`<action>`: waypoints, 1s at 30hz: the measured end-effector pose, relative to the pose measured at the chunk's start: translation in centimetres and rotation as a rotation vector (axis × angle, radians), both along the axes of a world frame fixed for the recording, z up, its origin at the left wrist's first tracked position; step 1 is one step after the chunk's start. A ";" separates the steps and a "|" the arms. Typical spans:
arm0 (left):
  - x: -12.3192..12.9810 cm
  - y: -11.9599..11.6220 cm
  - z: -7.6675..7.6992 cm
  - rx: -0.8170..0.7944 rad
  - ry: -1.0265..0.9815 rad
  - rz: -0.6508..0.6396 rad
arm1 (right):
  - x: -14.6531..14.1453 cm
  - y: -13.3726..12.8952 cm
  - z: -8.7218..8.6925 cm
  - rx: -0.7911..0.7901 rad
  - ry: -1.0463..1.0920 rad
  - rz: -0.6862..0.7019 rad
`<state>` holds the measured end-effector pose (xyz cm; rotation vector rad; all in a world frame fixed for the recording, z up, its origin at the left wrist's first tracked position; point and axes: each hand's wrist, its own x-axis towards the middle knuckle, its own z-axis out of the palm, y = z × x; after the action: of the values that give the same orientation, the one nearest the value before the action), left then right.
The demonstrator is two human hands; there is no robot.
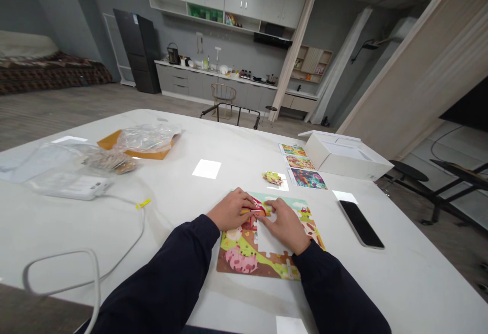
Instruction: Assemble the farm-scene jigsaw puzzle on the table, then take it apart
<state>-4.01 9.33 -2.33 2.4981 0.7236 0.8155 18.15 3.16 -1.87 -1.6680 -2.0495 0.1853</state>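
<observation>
A farm-themed jigsaw puzzle (242, 259) lies flat on the white table (171, 232), with a white gap in its middle. Over its upper left part rests my left hand (233, 209), fingertips on the red barn area. My right hand (285, 223) reaches in from the right, thumb and index finger at a puzzle piece (270, 210) beside the barn. Both hands' fingertips nearly meet there. The right hand's fingers are bent around the piece; the left hand's fingers are pressed together on the puzzle. A small pile of loose pieces (273, 177) sits beyond the puzzle.
Picture cards (308, 178) and an open white box (346, 156) are at the back right. A black phone (360, 223) lies right of the puzzle. On the left are plastic bags (147, 138), an orange sheet (154, 154), a white power bank (86, 187) and its cable (93, 268).
</observation>
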 end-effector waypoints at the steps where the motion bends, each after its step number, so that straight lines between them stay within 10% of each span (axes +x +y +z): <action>1: 0.0 0.0 0.0 -0.002 0.014 -0.003 | 0.1 0.0 0.0 0.000 0.005 -0.006; 30: 0.0 0.1 -0.2 -0.007 0.018 0.062 | 1.0 -0.4 0.8 -0.135 0.041 0.001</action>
<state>-3.97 9.43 -2.56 2.4909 0.8117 0.8118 19.17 2.78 -1.07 -1.7275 -2.0474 0.3620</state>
